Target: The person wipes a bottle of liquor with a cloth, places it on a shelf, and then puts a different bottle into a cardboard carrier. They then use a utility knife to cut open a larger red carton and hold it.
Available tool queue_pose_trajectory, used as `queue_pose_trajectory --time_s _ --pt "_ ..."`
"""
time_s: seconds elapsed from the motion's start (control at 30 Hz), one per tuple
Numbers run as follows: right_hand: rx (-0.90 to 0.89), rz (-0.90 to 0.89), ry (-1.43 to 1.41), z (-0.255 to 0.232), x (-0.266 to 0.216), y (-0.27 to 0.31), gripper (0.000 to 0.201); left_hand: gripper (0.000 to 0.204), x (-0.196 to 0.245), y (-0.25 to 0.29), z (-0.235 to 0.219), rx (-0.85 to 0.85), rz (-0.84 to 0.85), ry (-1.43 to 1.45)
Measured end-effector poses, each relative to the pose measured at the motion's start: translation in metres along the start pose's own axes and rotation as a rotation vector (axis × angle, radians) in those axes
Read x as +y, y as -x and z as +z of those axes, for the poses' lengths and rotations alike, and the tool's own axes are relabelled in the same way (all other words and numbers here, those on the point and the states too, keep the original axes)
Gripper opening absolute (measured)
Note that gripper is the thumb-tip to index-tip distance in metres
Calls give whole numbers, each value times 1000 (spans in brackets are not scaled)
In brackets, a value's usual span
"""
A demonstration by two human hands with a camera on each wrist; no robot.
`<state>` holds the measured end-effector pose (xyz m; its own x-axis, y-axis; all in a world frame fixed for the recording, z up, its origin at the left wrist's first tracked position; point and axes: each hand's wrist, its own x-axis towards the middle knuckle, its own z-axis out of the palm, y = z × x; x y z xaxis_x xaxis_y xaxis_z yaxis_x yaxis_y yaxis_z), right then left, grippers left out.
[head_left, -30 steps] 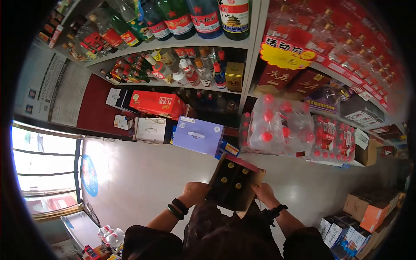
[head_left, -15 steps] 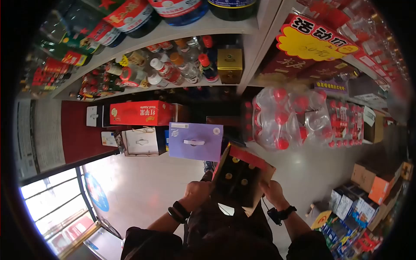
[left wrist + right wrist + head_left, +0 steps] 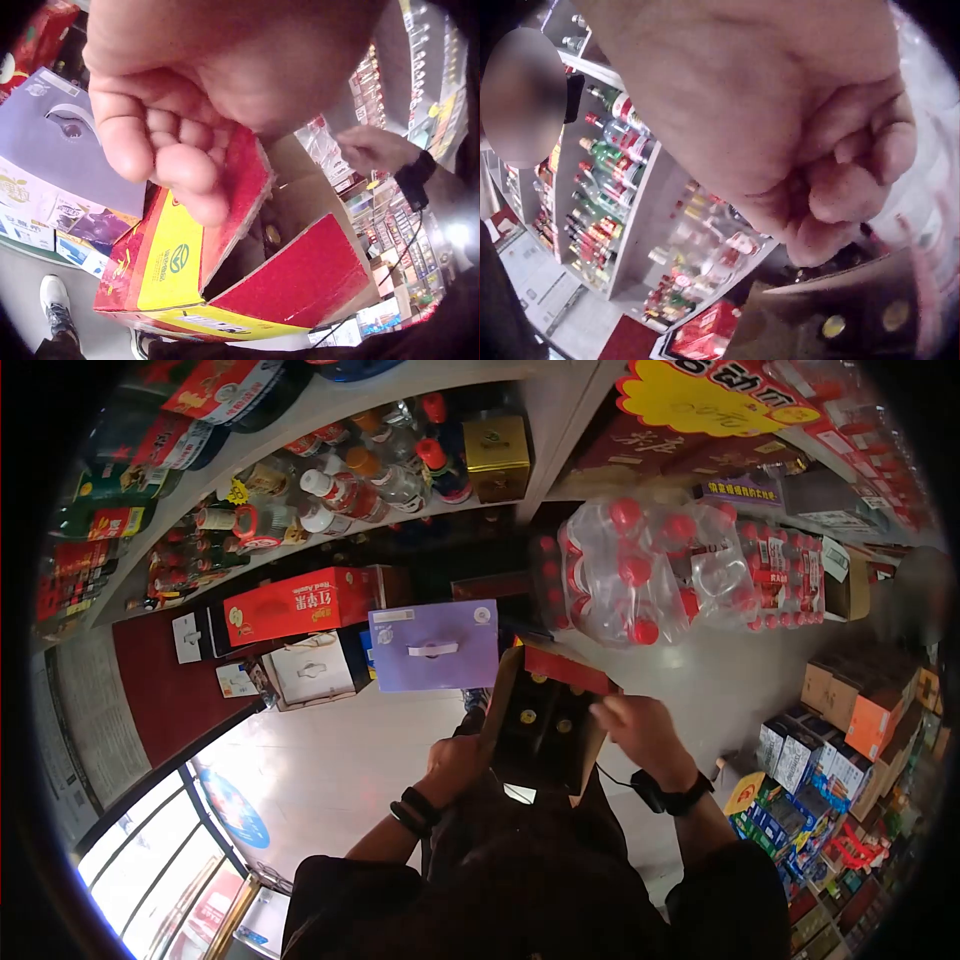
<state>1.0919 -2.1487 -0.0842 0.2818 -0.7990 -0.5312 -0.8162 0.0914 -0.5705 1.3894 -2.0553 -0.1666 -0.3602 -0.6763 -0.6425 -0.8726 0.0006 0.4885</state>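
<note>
An opened cardboard box (image 3: 545,765), red and yellow on its outside in the left wrist view, stands in front of the person's body. Dark bottles with gold caps (image 3: 528,716) sit inside between dividers. The left hand (image 3: 452,768) grips the box's left wall, its fingers curled against the red flap (image 3: 247,187); its thumb is hidden. Loosely curled and holding nothing, the right hand (image 3: 645,735) hovers over the box's right edge. In the right wrist view, the fingertips (image 3: 817,240) hang just above the cardboard edge and the gold caps (image 3: 833,326).
Beyond the box stand a purple carton with a handle (image 3: 435,650), a red carton (image 3: 290,605) and shrink-wrapped bottles with red caps (image 3: 640,575). Bottle shelves (image 3: 360,480) rise behind them. Stacked cartons (image 3: 860,700) lie to the right, a window (image 3: 160,890) at lower left.
The right hand has let go of the box's right side and risen to its upper right edge. The left hand keeps its grip. The head view has shifted, and the box sits higher in it.
</note>
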Motion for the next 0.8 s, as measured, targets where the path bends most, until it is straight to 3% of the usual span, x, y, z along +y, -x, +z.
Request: queue_pose_trajectory --time_s 0.07,0.17,0.27,0.3,0.4,0.43,0.53,0.57,0.67,0.8 --pt "-24 -173 37 28 -7 -19 19 22 -11 -5 18 2 93 -124" --pt "-127 -238 335 78 -21 -45 14 18 -5 1 11 122 113 -150" --pt "123 -278 582 116 -16 -72 21 22 -7 0 14 70 85 -94" --pt "118 -367 670 117 -12 -77 25 32 -5 1 10 101 55 -4" --pt "188 -335 674 119 -5 -89 23 43 -2 0 11 88 -53 48" --pt "63 -251 583 119 -2 -92 22 44 -2 -1 9 77 -60 52" --pt "-66 -233 519 111 9 -96 23 47 -2 0 10 67 -82 73" --pt "20 -290 495 110 8 -98 23 47 -6 -1 15 76 -84 82" --pt "-89 -211 509 111 3 -102 21 48 -7 -3 18 59 -89 95" --pt "40 -242 450 135 15 -114 20 50 -12 -1 24 140 -31 130"
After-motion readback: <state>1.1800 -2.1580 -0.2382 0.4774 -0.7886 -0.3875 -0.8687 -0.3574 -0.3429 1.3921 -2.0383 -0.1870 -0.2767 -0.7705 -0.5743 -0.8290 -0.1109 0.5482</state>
